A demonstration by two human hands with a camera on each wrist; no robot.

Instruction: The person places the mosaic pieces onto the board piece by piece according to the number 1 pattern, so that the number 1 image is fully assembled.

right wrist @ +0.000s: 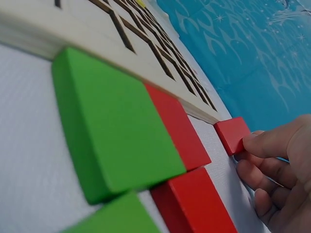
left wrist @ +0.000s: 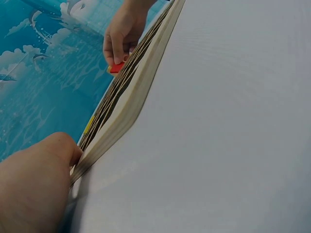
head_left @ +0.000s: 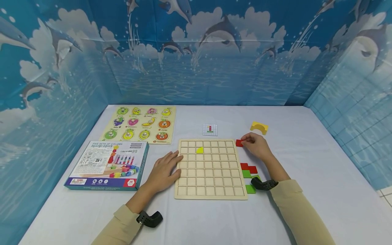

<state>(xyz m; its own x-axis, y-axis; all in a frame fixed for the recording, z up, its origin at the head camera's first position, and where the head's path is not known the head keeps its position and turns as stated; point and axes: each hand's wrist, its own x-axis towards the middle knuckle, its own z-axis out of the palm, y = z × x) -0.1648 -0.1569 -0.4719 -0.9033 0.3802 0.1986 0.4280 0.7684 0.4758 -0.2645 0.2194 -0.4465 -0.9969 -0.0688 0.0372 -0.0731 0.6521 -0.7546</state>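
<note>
A wooden grid board (head_left: 211, 175) lies flat in the middle of the white table. My left hand (head_left: 163, 170) rests at its left edge, fingers fairly straight, fingertips on the rim. Beyond the board's upper right corner, my right hand (head_left: 256, 145) pinches a red block (right wrist: 231, 133) between thumb and fingers, close beside the board. One yellow piece (head_left: 200, 150) with a slanted side sits in a cell near the top. Along the right edge lie two more red blocks (head_left: 252, 169) and several green blocks (head_left: 250, 189), one partly hidden by the wrist camera.
A small printed grid card (head_left: 210, 129) with a coloured figure lies behind the board. Behind my right hand is a yellow arch block (head_left: 259, 127). At left are a boxed toy set (head_left: 107, 166) and a fruit picture board (head_left: 141, 124). A dolphin-print curtain (head_left: 196, 75) encloses the table.
</note>
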